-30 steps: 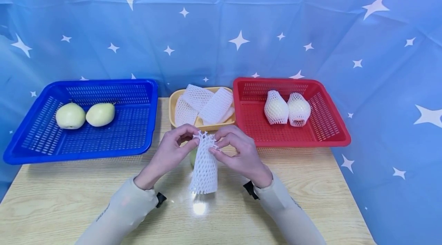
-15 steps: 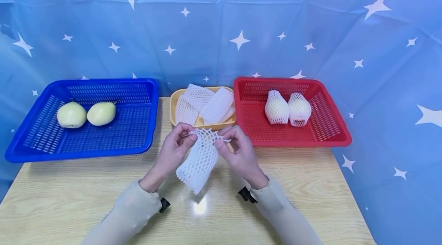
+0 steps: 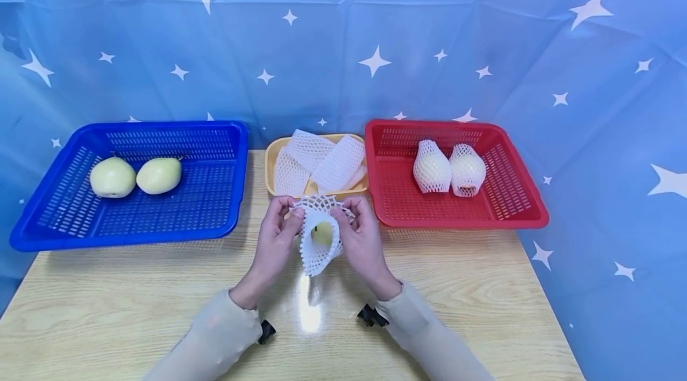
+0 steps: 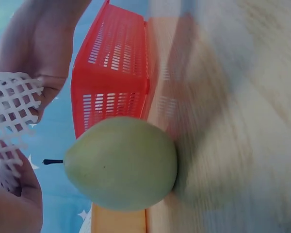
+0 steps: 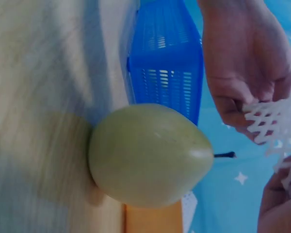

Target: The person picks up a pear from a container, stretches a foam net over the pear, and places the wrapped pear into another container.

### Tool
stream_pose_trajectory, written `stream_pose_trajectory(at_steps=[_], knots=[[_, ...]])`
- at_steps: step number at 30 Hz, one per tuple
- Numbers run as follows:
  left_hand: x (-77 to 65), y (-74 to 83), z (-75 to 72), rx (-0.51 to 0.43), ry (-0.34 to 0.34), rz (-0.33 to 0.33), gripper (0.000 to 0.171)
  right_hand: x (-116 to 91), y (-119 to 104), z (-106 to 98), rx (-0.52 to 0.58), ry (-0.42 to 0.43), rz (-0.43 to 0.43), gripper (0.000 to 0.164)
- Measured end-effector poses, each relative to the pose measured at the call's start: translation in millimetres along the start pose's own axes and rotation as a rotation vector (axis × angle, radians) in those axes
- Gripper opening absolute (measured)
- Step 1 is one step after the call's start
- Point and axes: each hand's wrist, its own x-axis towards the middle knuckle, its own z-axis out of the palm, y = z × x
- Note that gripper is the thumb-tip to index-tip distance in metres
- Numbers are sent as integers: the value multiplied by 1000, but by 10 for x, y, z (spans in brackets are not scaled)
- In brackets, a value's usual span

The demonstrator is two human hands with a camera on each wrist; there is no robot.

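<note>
A blue backdrop (image 3: 327, 41) with white stars hung behind a wood-grained counter (image 3: 456, 285). Both hands held one white foam net sleeve (image 3: 308, 244): the left hand (image 3: 272, 250) pinched its rim at nine o'clock, the right hand (image 3: 367, 247) at three, thumbs and curled fingers drawn together on the mesh, its mouth stretched wide. Below the net and apart from it, one pale green pear (image 4: 121, 164) stood upright on the counter, stem up. From there, at about ten o'clock, a blue basket (image 3: 209, 190) held two bare pears (image 3: 159, 176); at twelve, a yellow tray (image 3: 270, 166) held at least four spare nets (image 3: 338, 163); at about two, a red basket (image 3: 392, 190) held two net-wrapped pears (image 3: 432, 173).
</note>
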Motion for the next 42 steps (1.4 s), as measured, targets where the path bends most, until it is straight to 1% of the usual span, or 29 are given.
stream_pose_trajectory(at_steps=[4, 10, 15, 19, 23, 29, 35, 42], knots=[[-34, -33, 10, 20, 32, -29, 13, 0, 70, 37, -13, 32, 29, 13], [-69, -120, -11, 80, 75, -87, 11, 1, 192, 44, -48, 40, 72, 10], [-76, -176, -26, 125, 106, -155, 11, 35, 299, 30, -65, 29, 115, 15], [-74, -226, -41, 107, 135, -215, 12, 80, 386, 22, -80, 26, 148, 15], [-73, -284, -59, 82, 164, -266, 11, 120, 461, 5, -131, 19, 165, 14], [-76, -335, -84, 107, 205, -305, 10, 149, 517, -6, -196, -17, 155, 14], [-67, -358, -108, 160, 221, -355, 16, 186, 541, 9, -254, -14, 164, 11], [-59, -442, -130, 208, 218, -366, 16, 214, 595, 2, -284, -10, 173, 12]])
